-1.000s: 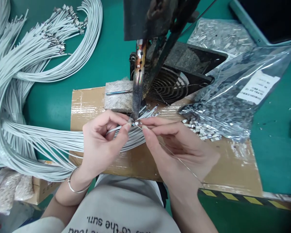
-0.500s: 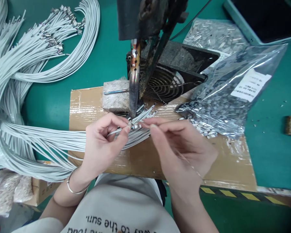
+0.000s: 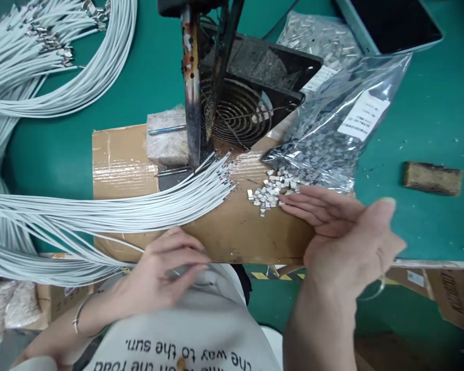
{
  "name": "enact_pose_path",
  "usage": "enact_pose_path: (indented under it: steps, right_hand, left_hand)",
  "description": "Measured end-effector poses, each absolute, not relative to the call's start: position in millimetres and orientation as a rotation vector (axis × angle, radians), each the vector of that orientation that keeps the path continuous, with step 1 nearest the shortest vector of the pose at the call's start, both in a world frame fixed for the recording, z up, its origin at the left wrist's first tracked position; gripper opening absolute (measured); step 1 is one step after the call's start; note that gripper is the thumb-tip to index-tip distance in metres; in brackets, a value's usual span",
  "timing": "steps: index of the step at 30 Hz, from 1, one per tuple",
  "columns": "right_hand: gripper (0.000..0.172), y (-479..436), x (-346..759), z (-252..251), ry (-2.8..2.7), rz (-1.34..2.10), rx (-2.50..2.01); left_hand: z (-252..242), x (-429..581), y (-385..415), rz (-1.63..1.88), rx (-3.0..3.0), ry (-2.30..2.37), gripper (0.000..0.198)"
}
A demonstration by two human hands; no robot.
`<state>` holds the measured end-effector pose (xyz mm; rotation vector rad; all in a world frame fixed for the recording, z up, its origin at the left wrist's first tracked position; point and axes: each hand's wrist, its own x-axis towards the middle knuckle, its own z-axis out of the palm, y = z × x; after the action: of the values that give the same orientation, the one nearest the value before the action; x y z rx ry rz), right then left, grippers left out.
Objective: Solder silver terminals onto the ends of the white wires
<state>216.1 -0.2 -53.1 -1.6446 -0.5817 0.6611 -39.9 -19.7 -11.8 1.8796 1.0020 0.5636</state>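
My left hand [image 3: 172,273] is low in front of my shirt, its fingers curled and pinched together. One white cable [image 3: 129,246] runs into it from the left; its end is mostly hidden by the fingers. My right hand [image 3: 340,237] is turned side-on with fingers stretched out and thumb apart. Its fingertips reach the edge of a pile of small whitish metal-looking connector pieces [image 3: 268,193] on the cardboard sheet [image 3: 255,242]. Between the hands and the iron lies a bundle of white cables [image 3: 178,206], with their ends fanned out.
A soldering iron [image 3: 193,103] on a stand points down at a small block [image 3: 167,136]. Behind it sits a black fan [image 3: 247,111]. Right are a bag of parts [image 3: 332,149], a device with a dark screen [image 3: 394,26] and a worn brown block [image 3: 433,179].
My hands have parted. The left has dropped toward my shirt; the right has moved right, opening beside the small pieces. The whole view has shifted slightly.
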Motion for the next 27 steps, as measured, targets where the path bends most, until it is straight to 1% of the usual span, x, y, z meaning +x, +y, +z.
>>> enact_pose_path:
  steps: [2, 4, 5, 7, 10, 12, 13, 16, 18, 19, 22, 24, 25, 27]
  right_hand:
    - [0.070, 0.0, 205.8, -52.9, -0.627, 0.722, -1.589]
    - [0.068, 1.1, 199.4, -53.3, -0.658, 0.754, -1.542]
    - [0.068, 1.6, 197.9, -54.0, -0.670, 0.749, -1.525]
    - [0.067, 1.6, 197.8, -56.2, -0.689, 0.716, -1.502]
    - [0.066, -1.9, 202.9, -59.0, -0.713, 0.661, -1.488]
    - [0.058, -6.8, 207.8, -58.9, -0.730, 0.670, -1.474]
    - [0.052, -9.7, 210.2, -58.1, -0.755, 0.682, -1.480]
    - [0.027, -18.7, 215.7, -54.7, -0.993, 0.669, -1.578]
    - [0.010, -22.5, 216.7, -52.7, -1.158, 0.633, -1.658]
    - [0.005, -23.3, 216.5, -52.1, -1.221, 0.628, -1.685]
    - [0.007, -22.2, 214.4, -51.3, -1.399, 0.598, -1.741]
    - [0.006, -20.7, 213.5, -51.0, -1.521, 0.562, -1.748]
    - [0.006, -20.5, 213.3, -50.9, -1.564, 0.551, -1.740]
    - [0.004, -22.0, 213.2, -50.5, -1.603, 0.540, -1.726]
  left_hand:
    - [-20.8, -54.3, -25.2, 0.706, 2.057, 1.211, 0.030]
    - [-28.8, -67.2, -27.6, 0.766, 2.345, 1.392, 0.037]
    - [-32.0, -72.3, -27.7, 0.789, 2.457, 1.435, 0.037]
    - [-36.6, -78.5, -25.7, 0.825, 2.596, 1.494, 0.030]
    - [-38.5, -80.3, -19.5, 0.844, 2.695, 1.475, 0.021]
    - [-36.5, -79.9, -15.7, 0.814, 2.710, 1.435, 0.024]
    - [-34.5, -80.2, -14.5, 0.793, 2.706, 1.414, 0.027]
    - [-22.8, -84.7, -14.9, 0.700, 2.687, 1.418, 0.030]
    - [-10.0, -89.6, -17.1, 0.624, 2.612, 1.456, 0.026]
    - [-2.7, -91.6, -18.1, 0.569, 2.517, 1.431, 0.025]
    - [18.1, -88.7, -18.2, 0.348, 2.063, 1.197, 0.030]
    - [26.4, -75.9, -14.7, 0.208, 1.810, 1.083, 0.040]
    - [28.0, -66.5, -12.0, 0.186, 1.710, 1.042, 0.038]
    - [26.4, -44.8, -5.4, 0.208, 1.489, 0.987, 0.023]
